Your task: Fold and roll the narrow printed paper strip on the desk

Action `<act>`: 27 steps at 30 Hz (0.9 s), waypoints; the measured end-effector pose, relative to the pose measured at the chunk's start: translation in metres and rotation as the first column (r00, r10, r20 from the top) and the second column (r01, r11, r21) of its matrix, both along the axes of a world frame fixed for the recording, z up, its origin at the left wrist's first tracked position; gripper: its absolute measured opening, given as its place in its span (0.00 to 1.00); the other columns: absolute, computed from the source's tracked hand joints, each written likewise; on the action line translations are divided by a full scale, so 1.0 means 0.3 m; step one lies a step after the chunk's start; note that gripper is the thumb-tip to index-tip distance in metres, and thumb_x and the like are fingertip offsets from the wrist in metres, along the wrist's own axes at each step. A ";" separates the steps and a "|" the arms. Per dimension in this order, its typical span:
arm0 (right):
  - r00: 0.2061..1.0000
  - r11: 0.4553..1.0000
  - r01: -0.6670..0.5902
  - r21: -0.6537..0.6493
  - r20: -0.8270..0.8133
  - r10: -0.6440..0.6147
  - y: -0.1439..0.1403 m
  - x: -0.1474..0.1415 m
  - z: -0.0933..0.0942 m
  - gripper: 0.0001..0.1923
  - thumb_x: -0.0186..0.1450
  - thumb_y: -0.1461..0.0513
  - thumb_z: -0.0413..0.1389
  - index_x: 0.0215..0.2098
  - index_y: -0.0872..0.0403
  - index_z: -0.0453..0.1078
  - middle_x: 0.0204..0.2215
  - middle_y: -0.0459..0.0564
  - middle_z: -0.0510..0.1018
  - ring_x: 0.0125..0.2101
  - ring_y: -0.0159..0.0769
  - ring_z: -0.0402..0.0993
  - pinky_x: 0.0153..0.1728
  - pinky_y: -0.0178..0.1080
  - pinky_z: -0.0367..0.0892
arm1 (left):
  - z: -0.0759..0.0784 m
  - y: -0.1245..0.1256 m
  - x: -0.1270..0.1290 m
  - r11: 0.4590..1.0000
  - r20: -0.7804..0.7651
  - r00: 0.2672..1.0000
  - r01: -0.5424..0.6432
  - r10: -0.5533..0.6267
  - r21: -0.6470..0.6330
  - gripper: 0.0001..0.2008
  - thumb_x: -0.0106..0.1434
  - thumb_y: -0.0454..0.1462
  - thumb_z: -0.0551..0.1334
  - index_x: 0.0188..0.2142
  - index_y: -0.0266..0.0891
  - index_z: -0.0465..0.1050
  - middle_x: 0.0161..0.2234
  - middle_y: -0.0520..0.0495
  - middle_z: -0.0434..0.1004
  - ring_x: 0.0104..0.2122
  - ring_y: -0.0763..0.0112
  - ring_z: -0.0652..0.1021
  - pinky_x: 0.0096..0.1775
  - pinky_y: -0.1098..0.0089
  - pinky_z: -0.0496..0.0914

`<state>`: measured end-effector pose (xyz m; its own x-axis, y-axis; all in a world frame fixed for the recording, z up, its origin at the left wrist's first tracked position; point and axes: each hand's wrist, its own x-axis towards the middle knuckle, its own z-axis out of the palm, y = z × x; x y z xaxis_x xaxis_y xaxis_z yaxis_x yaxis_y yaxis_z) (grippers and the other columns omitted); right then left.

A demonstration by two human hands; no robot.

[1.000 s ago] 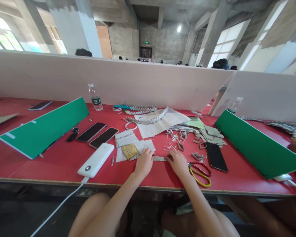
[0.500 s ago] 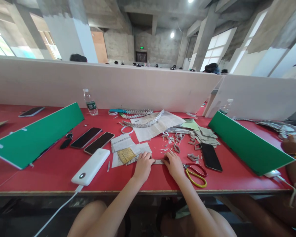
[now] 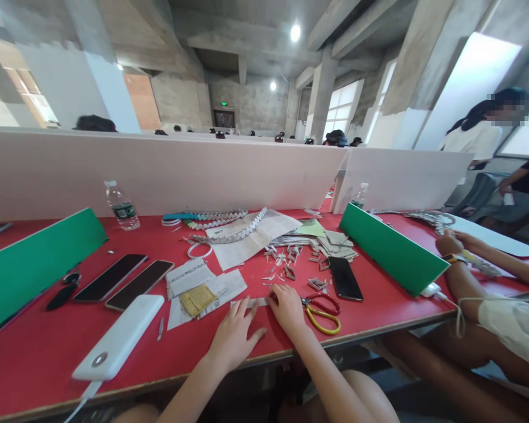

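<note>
I have both hands flat on the red tabletop (image 3: 379,305), working a narrow strip of printed newspaper (image 3: 252,302) that lies between them near the front edge. My left hand (image 3: 234,338) rests palm down with fingers spread, its fingertips pressing the strip's left part; nothing is clasped in that grip. My right hand (image 3: 287,308) lies over the strip's right end, fingers curled down onto the paper; I cannot tell whether it pinches the strip or only presses it. To crease this well, I judge the left fingertips should pin the strip flat while the right runs firmly along the fold, keeping the long edges matched so the band stays even. The red-and-yellow-handled scissors (image 3: 321,310) lie just beside my right hand, and small folded paper links (image 3: 291,265) are scattered beyond; a careless sweep could knock them about. A white power bank (image 3: 119,338) sits well to the left, out of the way.
</note>
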<state>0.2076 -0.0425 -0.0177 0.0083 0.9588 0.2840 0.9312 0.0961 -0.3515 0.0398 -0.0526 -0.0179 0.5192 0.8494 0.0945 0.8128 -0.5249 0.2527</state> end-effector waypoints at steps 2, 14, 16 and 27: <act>1.000 1.000 0.006 0.016 -0.002 -0.006 -0.007 -0.001 0.000 0.05 0.63 0.64 0.49 0.31 0.52 0.66 0.30 0.47 0.75 0.34 0.37 0.68 0.35 0.37 0.57 | 0.004 0.002 -0.001 1.000 -0.014 1.000 -0.003 0.003 -0.010 0.28 0.61 0.51 0.52 0.58 0.43 0.59 0.60 0.38 0.57 0.59 0.49 0.58 0.51 0.53 0.63; 0.994 0.996 -0.084 0.010 -0.076 0.084 -0.029 -0.019 0.012 0.02 0.58 0.65 0.53 0.28 0.52 0.66 0.31 0.45 0.74 0.37 0.37 0.65 0.38 0.38 0.53 | 0.001 -0.005 0.009 1.000 -0.037 0.999 -0.002 0.002 0.000 0.30 0.61 0.53 0.50 0.60 0.44 0.57 0.60 0.36 0.56 0.58 0.47 0.60 0.53 0.51 0.61; 0.992 0.997 -0.079 -0.020 -0.105 0.076 -0.022 -0.031 0.005 0.02 0.58 0.65 0.53 0.28 0.52 0.66 0.32 0.45 0.74 0.37 0.37 0.65 0.38 0.38 0.53 | 0.000 -0.007 0.009 1.000 -0.043 0.999 -0.003 0.003 -0.007 0.31 0.61 0.53 0.50 0.60 0.45 0.55 0.61 0.37 0.55 0.58 0.47 0.59 0.53 0.51 0.61; 0.992 0.974 0.050 -0.219 -0.103 -0.074 0.016 -0.056 0.034 0.05 0.55 0.65 0.52 0.26 0.55 0.69 0.31 0.51 0.77 0.37 0.40 0.69 0.39 0.39 0.52 | -0.023 -0.009 -0.001 0.999 0.003 1.000 0.029 -0.029 0.039 0.29 0.62 0.51 0.51 0.60 0.45 0.55 0.60 0.37 0.55 0.58 0.49 0.59 0.53 0.52 0.62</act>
<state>0.1907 -0.0376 -0.0074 0.0897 0.9939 0.0645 0.8875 -0.0504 -0.4580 0.0395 -0.0552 -0.0249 0.5429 0.8298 0.1290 0.7964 -0.5575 0.2342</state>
